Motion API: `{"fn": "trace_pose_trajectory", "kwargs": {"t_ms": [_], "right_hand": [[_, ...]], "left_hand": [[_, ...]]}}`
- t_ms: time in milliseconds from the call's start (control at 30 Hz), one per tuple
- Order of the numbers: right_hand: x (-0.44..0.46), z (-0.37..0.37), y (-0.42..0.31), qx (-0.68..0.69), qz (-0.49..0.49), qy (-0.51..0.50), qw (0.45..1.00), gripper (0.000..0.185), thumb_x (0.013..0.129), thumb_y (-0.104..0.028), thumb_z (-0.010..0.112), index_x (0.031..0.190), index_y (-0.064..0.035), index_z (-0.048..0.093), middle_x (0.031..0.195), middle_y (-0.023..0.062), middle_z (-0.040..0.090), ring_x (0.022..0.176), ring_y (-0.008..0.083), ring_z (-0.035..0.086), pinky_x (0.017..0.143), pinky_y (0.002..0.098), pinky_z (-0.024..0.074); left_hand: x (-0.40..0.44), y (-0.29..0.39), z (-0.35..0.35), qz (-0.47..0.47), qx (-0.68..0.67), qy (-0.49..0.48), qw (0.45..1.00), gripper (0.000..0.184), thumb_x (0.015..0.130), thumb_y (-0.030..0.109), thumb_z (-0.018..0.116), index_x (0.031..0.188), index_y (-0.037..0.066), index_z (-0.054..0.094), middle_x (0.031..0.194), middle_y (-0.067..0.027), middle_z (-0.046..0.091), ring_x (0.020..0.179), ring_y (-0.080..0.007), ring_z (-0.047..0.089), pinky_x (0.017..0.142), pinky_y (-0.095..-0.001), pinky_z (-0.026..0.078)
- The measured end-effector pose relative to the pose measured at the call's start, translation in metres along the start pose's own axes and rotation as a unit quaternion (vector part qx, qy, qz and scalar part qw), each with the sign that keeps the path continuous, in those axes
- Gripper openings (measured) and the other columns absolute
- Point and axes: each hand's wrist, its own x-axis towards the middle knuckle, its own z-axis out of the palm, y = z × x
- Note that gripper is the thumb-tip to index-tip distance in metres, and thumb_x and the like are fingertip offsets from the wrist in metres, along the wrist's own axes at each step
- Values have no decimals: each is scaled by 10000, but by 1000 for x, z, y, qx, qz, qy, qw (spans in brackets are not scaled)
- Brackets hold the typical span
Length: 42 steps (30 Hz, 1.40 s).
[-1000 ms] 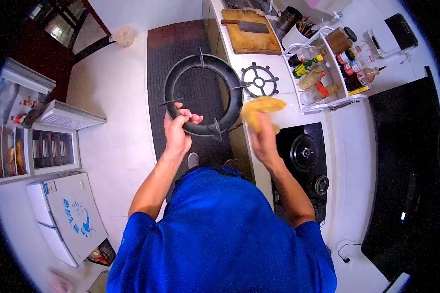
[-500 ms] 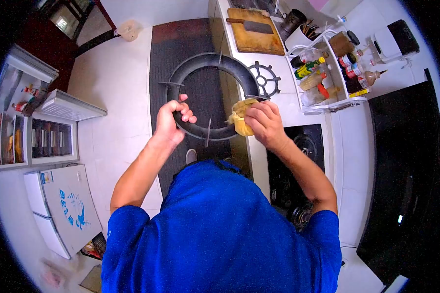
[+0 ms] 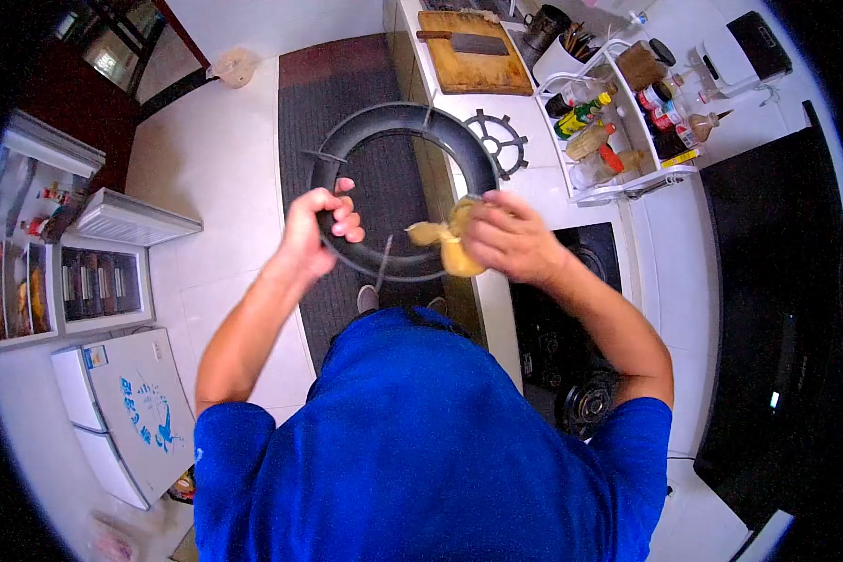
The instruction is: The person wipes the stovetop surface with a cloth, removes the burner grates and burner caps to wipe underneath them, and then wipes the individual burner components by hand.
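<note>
A large black wok ring [image 3: 398, 117] with upright metal prongs is held up in front of me, over the floor mat and the counter edge. My left hand [image 3: 317, 223] is wrapped round its left side, with the fingers curled through the opening. In my right hand [image 3: 513, 240] is a bunched yellow cloth [image 3: 458, 255], pressed on the ring's lower right part. One loose end of the cloth sticks out to the left. A small black burner grate [image 3: 498, 145] lies on the counter beyond the ring.
On the counter [image 3: 543, 201] are a cutting board [image 3: 445, 70] with a cleaver [image 3: 480, 44], a rack of bottles [image 3: 585, 183] and a black gas stove [image 3: 553, 328]. An open fridge [image 3: 103, 225] and a white chest freezer [image 3: 126, 403] stand left. A dark mat [image 3: 323, 103] covers the floor.
My right hand and the cloth have moved slightly down along the ring, and a cloth end now hangs out to the left. My left hand still grips the ring, now a little farther left.
</note>
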Motion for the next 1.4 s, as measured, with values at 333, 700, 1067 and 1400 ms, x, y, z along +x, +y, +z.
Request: {"fn": "trace_pose_trajectory", "kwargs": {"t_ms": [333,700,1067,1400], "right_hand": [[30,18,-45,-24,84,25,996,119,714,-166,599,796,-84,572,889,46,599,956,223,615,949,397,480],[-14,-4,-6,-53,11,7,999,166,787,-185,651,935,-111,649,1053,19,682,1146,205,617,1089,447,428],[22,-25,-1,-44,97,56,993,241,688,-198,631,860,-30,612,893,80,610,930,261,589,897,441,485],[31,-13,-1,22,101,53,993,272,671,-158,653,905,-30,605,895,85,577,933,292,581,816,416,505]], "left_hand": [[21,-37,13,38,-85,60,994,243,753,51,525,994,78,509,638,-16,431,526,-138,410,530,-309,384],[24,32,9,-98,27,-8,995,321,798,95,510,1112,28,533,642,-9,433,515,-108,402,515,-302,366],[10,22,-1,368,314,106,869,615,1037,443,508,1437,-22,458,1440,-164,515,1384,-267,444,1152,-468,327],[-21,-28,81,413,836,-117,342,213,718,120,750,862,75,600,755,-84,609,730,-273,627,674,-412,503]]}}
